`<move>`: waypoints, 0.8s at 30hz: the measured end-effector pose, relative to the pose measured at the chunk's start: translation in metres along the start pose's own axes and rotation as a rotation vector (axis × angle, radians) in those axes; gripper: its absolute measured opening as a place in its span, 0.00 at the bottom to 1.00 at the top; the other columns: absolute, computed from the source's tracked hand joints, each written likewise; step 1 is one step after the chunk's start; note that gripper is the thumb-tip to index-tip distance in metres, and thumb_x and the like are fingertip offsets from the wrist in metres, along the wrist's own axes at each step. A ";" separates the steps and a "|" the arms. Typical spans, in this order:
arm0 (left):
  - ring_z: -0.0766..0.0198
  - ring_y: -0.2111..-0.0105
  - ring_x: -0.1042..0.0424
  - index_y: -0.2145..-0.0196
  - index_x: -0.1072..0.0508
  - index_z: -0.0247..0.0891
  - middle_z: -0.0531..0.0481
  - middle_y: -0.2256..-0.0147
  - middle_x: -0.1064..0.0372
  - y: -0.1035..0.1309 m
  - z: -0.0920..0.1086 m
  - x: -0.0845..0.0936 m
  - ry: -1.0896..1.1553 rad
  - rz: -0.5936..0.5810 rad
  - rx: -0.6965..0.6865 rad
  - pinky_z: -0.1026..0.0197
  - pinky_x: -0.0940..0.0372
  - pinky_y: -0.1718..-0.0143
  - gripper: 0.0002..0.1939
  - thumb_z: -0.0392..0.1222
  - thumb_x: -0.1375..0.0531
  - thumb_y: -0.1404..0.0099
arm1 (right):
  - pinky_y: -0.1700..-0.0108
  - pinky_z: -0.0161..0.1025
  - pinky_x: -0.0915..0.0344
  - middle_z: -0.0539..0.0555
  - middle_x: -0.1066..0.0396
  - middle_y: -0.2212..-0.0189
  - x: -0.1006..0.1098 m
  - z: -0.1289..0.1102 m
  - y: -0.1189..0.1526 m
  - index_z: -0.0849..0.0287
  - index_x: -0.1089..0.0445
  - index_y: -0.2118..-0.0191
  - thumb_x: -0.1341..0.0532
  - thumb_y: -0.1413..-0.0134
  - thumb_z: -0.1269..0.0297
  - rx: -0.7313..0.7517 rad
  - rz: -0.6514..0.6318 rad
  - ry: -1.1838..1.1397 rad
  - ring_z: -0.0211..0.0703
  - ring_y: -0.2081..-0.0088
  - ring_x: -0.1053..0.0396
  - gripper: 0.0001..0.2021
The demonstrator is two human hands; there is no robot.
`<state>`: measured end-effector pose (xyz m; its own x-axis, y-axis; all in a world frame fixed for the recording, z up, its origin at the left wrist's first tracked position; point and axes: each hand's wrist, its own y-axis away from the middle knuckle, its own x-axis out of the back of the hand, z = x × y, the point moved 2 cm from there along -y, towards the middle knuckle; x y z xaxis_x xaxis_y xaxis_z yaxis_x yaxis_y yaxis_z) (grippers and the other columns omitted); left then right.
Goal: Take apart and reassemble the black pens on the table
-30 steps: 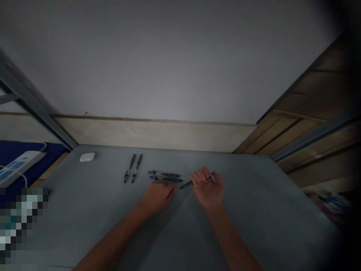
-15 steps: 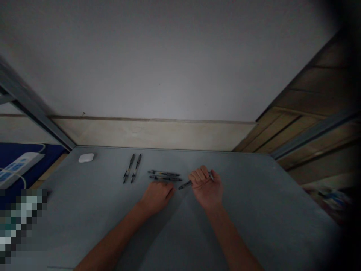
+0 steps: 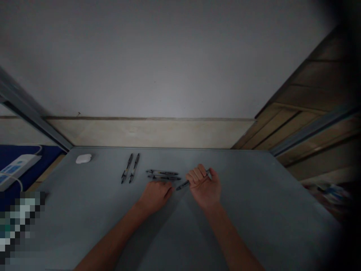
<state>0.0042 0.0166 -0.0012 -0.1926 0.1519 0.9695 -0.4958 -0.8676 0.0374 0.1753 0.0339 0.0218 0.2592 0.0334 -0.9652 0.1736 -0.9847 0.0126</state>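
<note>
One pen sits in closed right hand, likely for control; left hand half-curled at its nine o'clock, grip unclear.

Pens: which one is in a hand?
The pen gripped in the right hand, one end pointing toward the left hand; the other four pens lie in two pairs on the table.

Over at the grey desk, the right hand's fingers curl round a dark pen, its tip poking out toward the left hand's fingers. Just beyond those left fingers lie two pens, side by side; farther left of them, another pair slants beside a white case, well apart.
</note>
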 end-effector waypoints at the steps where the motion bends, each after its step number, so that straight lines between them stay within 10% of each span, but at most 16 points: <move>1: 0.58 0.67 0.25 0.62 0.28 0.40 0.46 0.67 0.25 0.000 0.000 0.000 0.000 0.000 0.002 0.59 0.36 0.65 0.17 0.46 0.54 0.30 | 0.77 0.36 0.49 0.43 0.63 0.82 0.000 0.000 0.000 0.56 0.61 0.76 0.42 0.45 0.60 -0.005 -0.003 -0.006 0.35 0.80 0.58 0.22; 16: 0.59 0.67 0.25 0.63 0.27 0.41 0.46 0.67 0.25 0.001 -0.001 -0.002 0.005 -0.003 -0.006 0.61 0.36 0.65 0.18 0.48 0.55 0.30 | 0.75 0.37 0.48 0.44 0.60 0.81 -0.001 0.000 -0.001 0.55 0.54 0.76 0.47 0.41 0.53 -0.023 0.000 0.004 0.37 0.79 0.57 0.19; 24: 0.67 0.77 0.32 0.66 0.31 0.38 0.52 0.77 0.31 0.002 -0.009 0.012 0.567 0.267 0.175 0.65 0.40 0.70 0.25 0.49 0.63 0.27 | 0.75 0.36 0.47 0.44 0.55 0.82 0.004 0.007 -0.008 0.57 0.43 0.74 0.49 0.38 0.50 -0.066 -0.009 0.154 0.36 0.80 0.55 0.19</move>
<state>-0.0071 0.0211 0.0080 -0.7312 0.1050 0.6741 -0.2325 -0.9673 -0.1016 0.1685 0.0405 0.0158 0.3992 0.0727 -0.9140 0.2371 -0.9711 0.0263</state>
